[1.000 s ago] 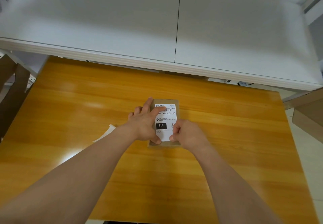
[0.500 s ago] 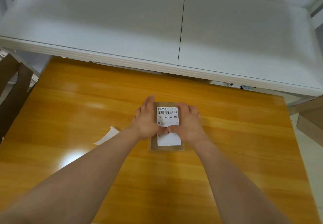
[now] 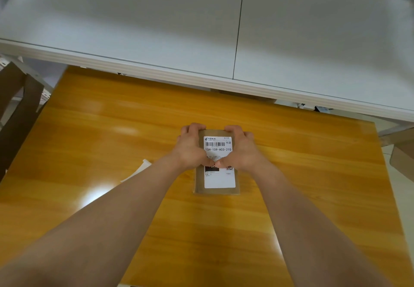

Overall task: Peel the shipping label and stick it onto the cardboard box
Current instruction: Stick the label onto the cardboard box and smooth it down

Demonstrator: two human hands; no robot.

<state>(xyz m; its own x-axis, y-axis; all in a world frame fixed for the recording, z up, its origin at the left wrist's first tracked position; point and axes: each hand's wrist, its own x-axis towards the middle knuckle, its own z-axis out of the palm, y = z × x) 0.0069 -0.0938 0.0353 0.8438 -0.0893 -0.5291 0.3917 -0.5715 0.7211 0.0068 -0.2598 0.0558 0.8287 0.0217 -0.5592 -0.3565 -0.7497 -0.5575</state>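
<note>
A small flat cardboard box lies in the middle of the orange wooden table. A white shipping label with a barcode and the code 15H-159-A03-210 lies flat on its top face. My left hand grips the box's left side, fingers curled over the far edge. My right hand grips the right side the same way. Both thumbs press on the label's middle, tips touching. The hands hide the box's side edges.
A white strip of backing paper lies on the table left of my left forearm. A white table stands along the far edge. Brown cardboard pieces lean at the left and a cardboard box at the right.
My hands went from smoothing the label with fingertips to clasping both sides of the box. The fingers now wrap the far edge and the thumbs meet on the label.
</note>
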